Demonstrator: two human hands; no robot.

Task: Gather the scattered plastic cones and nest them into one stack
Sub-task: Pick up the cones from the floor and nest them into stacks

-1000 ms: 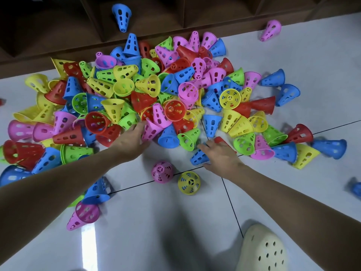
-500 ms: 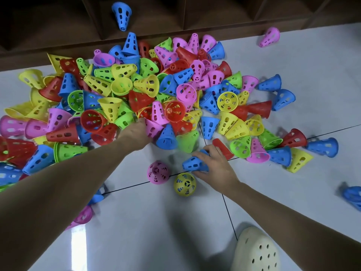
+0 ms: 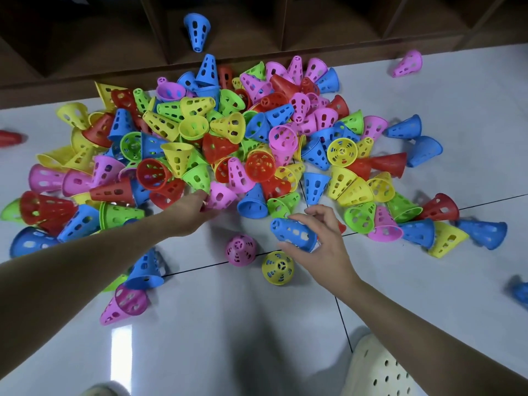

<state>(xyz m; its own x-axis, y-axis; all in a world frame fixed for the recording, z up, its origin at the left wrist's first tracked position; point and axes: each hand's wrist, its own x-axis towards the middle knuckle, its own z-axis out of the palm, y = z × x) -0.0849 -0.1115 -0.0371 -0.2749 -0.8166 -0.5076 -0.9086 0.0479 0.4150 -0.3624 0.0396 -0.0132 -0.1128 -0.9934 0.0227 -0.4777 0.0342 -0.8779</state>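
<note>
- A big heap of perforated plastic cones (image 3: 228, 132) in red, yellow, green, blue and pink is lying tumbled on the pale tiled floor (image 3: 228, 338), most of them on their sides or mouth-up, none visibly nested into a stack
- The right hand (image 3: 323, 244) is curling its thumb and fingers around a blue cone (image 3: 291, 232), holding it on its side just off the near edge of the heap, narrow end pointing left
- A red cone (image 3: 341, 227) is peeking out from behind the right hand's fingers, mostly hidden
- The left hand (image 3: 194, 210) is reaching into the near edge of the heap with its fingertips touching a pink cone (image 3: 220, 197); the fingers are largely hidden behind the hand, so I cannot tell whether they are gripping it or only touching it
- A pink upright cone (image 3: 241, 250) and a yellow upright cone (image 3: 277, 268) are standing just beside each other on the floor, apart from the heap and just below the right hand
- Under the left forearm a blue cone on its side (image 3: 145, 270) and a pink cone on its side (image 3: 125, 304) are lying close together
- Stray cones are sitting well apart from the heap: a blue shelf cone (image 3: 196, 31) in the dark wooden shelving (image 3: 343, 24) at the top and a far pink cone (image 3: 407, 64) at upper right
- A cream perforated clog (image 3: 380, 367) is showing at the bottom right
</note>
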